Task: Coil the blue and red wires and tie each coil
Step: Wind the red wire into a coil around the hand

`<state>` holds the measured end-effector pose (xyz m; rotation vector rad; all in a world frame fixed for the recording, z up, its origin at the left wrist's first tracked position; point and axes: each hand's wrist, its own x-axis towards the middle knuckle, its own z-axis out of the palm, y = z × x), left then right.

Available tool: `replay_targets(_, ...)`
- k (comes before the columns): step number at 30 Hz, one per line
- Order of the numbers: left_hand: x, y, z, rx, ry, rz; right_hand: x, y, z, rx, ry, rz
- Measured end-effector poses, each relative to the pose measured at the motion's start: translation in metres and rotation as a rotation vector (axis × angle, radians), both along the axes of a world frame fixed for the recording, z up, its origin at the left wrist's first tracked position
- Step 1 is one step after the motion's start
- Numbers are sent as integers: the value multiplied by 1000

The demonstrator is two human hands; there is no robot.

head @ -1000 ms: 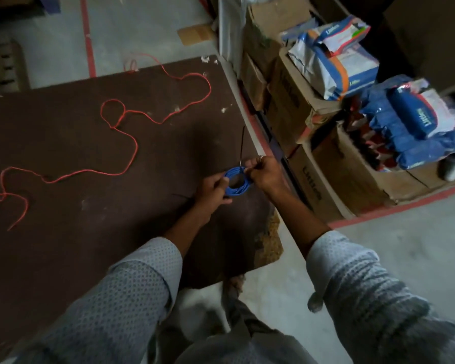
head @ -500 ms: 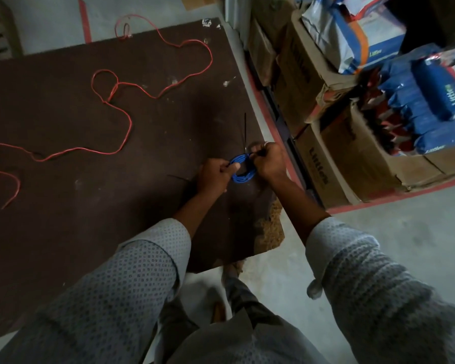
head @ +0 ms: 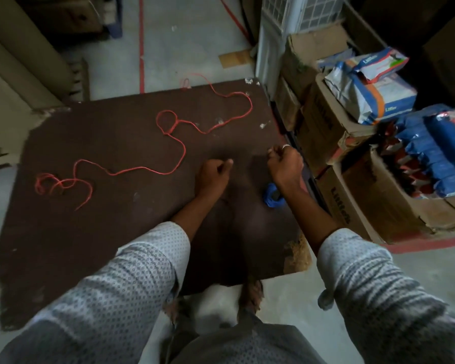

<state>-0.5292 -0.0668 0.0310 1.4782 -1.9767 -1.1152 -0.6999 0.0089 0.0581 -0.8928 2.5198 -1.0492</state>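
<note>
Red wire (head: 153, 169) sprawls loose across the board's (head: 90, 232) left, light and springy; grab an end. Blue coil (head: 272, 197) lies under the right wrist. Both hands (head: 213, 174) (head: 284, 164) look clenched; contents unclear.

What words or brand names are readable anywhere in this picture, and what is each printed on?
"Littles": blue plastic packs in the open cardboard box.
"Littles": grey-and-orange pack on the upper box.
Dark vertical print on the brown cardboard boxes: starts "Lit", the rest blurred.
Fine print on the packs: too small to read.
</note>
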Motion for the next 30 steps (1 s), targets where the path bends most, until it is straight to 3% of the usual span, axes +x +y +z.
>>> replay_targets(6,81,-41,46,-128,7,67,67,-45,33,-55,-17,132)
replay_targets(17,264,-91,91,-285,-53,395,214,-127,67,-63,6,451)
replay_targets(23,361,-106,58,-180,-169,545,280,-168,57,57,-28,628)
replay_targets(30,422,-100,20,-2,-160,614,362,-210,27,290,-132,896)
